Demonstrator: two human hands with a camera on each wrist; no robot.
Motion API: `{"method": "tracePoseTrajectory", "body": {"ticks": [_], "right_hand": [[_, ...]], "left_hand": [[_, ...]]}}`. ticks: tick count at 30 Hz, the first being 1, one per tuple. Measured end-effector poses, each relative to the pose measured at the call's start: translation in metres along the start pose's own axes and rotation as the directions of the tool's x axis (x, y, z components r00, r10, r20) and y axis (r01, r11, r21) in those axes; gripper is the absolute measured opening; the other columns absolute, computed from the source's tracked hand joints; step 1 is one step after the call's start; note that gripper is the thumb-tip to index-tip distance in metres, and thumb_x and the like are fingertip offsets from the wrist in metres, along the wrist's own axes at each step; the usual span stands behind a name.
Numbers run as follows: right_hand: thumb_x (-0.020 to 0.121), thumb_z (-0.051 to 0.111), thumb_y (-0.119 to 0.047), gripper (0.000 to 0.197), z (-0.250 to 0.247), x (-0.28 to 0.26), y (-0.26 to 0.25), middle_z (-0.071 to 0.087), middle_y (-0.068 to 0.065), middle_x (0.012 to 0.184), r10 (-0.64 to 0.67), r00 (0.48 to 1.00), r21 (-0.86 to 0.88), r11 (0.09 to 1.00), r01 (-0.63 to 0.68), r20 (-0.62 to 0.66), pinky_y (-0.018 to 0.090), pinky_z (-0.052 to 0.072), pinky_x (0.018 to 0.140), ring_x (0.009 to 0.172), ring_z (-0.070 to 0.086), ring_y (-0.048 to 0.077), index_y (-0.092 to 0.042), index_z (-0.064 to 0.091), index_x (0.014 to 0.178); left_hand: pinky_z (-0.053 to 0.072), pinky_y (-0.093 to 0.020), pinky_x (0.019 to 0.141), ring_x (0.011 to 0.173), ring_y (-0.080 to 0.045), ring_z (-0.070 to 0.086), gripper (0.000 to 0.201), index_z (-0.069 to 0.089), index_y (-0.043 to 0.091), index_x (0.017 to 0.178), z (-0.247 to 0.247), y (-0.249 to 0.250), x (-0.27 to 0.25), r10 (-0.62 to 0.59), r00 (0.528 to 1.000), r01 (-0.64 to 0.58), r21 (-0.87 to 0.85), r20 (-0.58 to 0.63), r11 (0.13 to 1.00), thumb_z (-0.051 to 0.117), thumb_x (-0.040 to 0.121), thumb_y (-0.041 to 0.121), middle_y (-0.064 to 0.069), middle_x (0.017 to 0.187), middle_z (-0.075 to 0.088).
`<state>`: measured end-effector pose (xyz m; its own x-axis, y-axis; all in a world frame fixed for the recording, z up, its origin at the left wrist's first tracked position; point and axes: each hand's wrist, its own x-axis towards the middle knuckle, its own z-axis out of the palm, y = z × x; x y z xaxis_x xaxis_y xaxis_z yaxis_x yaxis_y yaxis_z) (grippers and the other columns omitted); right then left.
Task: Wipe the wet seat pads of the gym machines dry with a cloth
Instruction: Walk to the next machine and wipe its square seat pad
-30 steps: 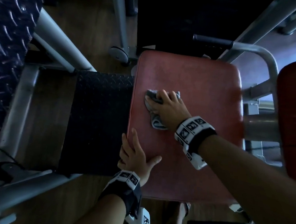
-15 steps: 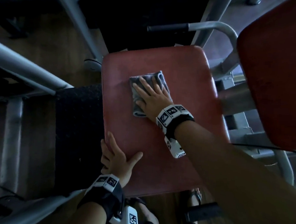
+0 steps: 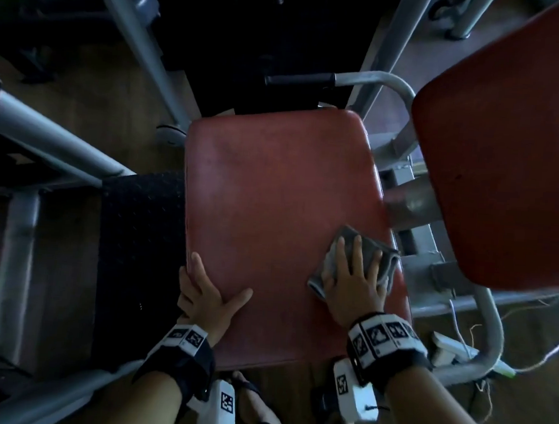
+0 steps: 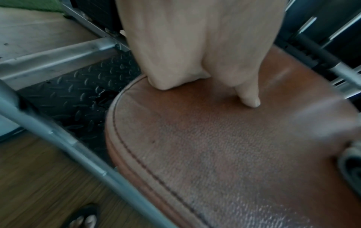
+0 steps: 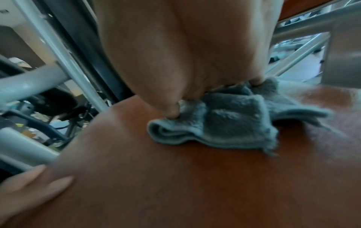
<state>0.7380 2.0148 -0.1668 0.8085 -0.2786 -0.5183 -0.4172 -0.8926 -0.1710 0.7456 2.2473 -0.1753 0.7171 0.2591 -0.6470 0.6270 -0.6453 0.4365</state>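
A red-brown seat pad fills the middle of the head view. My right hand lies flat with straight fingers on a folded grey cloth, pressing it onto the pad's near right edge. My left hand rests flat on the pad's near left edge, thumb out on the leather, fingers along the side. A glossy sheen shows on the leather at the pad's near corner.
A second red pad overhangs at the right on a metal post. Grey frame tubes and a black tread plate lie to the left. A black-gripped handle sits behind the seat. My sandalled foot stands below.
My right hand has slid the cloth from the pad's upper left across to its near right edge. The left hand has stayed on the near left edge.
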Motion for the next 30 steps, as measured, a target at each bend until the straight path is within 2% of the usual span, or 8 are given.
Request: {"method": "tracePoseTrajectory", "body": {"ticks": [5,13,18,20,22,25,27,30], "right_hand": [[0.09,0.045,-0.059,0.092,-0.012,0.021,-0.008,-0.02,0.002,0.16,-0.153,0.984,-0.087,0.983,0.161,0.091,0.064,0.009,0.112,0.144,-0.011,0.046,-0.025,-0.012,0.153],[0.096,0.049,-0.037,0.08,-0.024,0.081,-0.096,-0.014,-0.001,0.161,-0.49,0.86,-0.243,0.825,0.511,0.143,0.067,-0.002,0.112,0.143,-0.009,0.049,-0.027,-0.005,0.154],[0.089,0.06,-0.038,0.083,-0.028,0.095,-0.161,-0.006,-0.006,0.162,-0.662,0.696,-0.19,0.672,0.716,0.278,0.072,0.011,0.11,0.143,-0.003,0.048,-0.034,0.005,0.153],[0.094,0.05,-0.024,0.064,-0.039,0.098,-0.164,0.006,-0.006,0.162,-0.741,0.664,-0.027,0.665,0.746,0.098,0.062,0.036,0.105,0.142,0.024,0.039,-0.033,0.022,0.15],[0.091,0.052,-0.016,0.061,-0.053,0.105,-0.151,0.017,-0.004,0.16,-0.704,0.689,0.12,0.679,0.724,-0.173,0.048,0.048,0.096,0.132,0.045,0.028,-0.032,0.034,0.147],[0.086,0.058,-0.016,0.064,-0.073,0.127,-0.105,0.023,0.001,0.158,-0.428,0.813,0.204,0.822,0.532,-0.396,0.048,0.042,0.104,0.135,0.039,0.026,-0.035,0.039,0.144],[0.09,0.054,-0.028,0.066,-0.081,0.141,-0.066,0.011,0.001,0.16,-0.145,0.946,0.25,0.943,0.222,-0.291,0.052,0.031,0.111,0.143,0.025,0.029,-0.039,0.025,0.148],[0.092,0.046,-0.054,0.078,-0.075,0.154,-0.029,-0.005,0.01,0.162,0.088,0.986,0.194,0.979,-0.06,-0.14,0.049,0.009,0.119,0.148,0.0,0.03,-0.034,0.003,0.153]], "left_hand": [[0.016,-0.061,0.111,0.144,-0.034,0.008,0.125,-0.025,0.05,0.143,-0.002,-0.006,-0.003,0.056,0.998,-0.055,-0.048,0.009,0.997,0.076,0.07,0.058,0.004,0.159,-0.019],[0.018,-0.059,0.112,0.145,-0.028,0.01,0.105,-0.012,0.053,0.146,-0.008,-0.018,-0.003,0.158,0.987,-0.158,-0.176,-0.011,0.972,0.071,0.083,0.035,0.012,0.16,-0.012],[0.016,-0.031,0.108,0.146,-0.02,0.009,0.096,-0.001,0.045,0.15,-0.013,-0.024,0.004,0.214,0.977,-0.208,-0.287,-0.012,0.935,0.07,0.086,0.031,0.004,0.161,-0.004],[0.015,-0.036,0.112,0.146,-0.021,0.01,0.095,-0.001,0.045,0.149,-0.017,-0.022,0.005,0.213,0.977,-0.204,-0.259,0.006,0.944,0.069,0.086,0.036,0.002,0.161,-0.002],[0.016,-0.047,0.114,0.146,-0.022,0.012,0.09,0.005,0.043,0.151,-0.024,-0.016,0.007,0.214,0.977,-0.212,-0.165,-0.004,0.963,0.066,0.086,0.042,0.003,0.16,0.0],[0.015,-0.049,0.113,0.146,-0.019,0.01,0.08,0.018,0.035,0.152,-0.034,0.008,0.014,0.327,0.941,-0.332,-0.054,-0.088,0.942,0.064,0.087,0.044,0.006,0.161,-0.001],[0.014,-0.048,0.116,0.147,-0.017,0.008,0.072,0.023,0.033,0.151,-0.036,0.029,0.024,0.468,0.878,-0.463,0.066,-0.101,0.884,0.06,0.09,0.045,0.007,0.161,0.001],[0.012,-0.045,0.119,0.148,-0.02,0.001,0.068,0.018,0.032,0.153,-0.037,0.06,0.043,0.625,0.78,-0.566,0.391,-0.029,0.725,0.05,0.095,0.045,0.009,0.162,-0.008]]}}
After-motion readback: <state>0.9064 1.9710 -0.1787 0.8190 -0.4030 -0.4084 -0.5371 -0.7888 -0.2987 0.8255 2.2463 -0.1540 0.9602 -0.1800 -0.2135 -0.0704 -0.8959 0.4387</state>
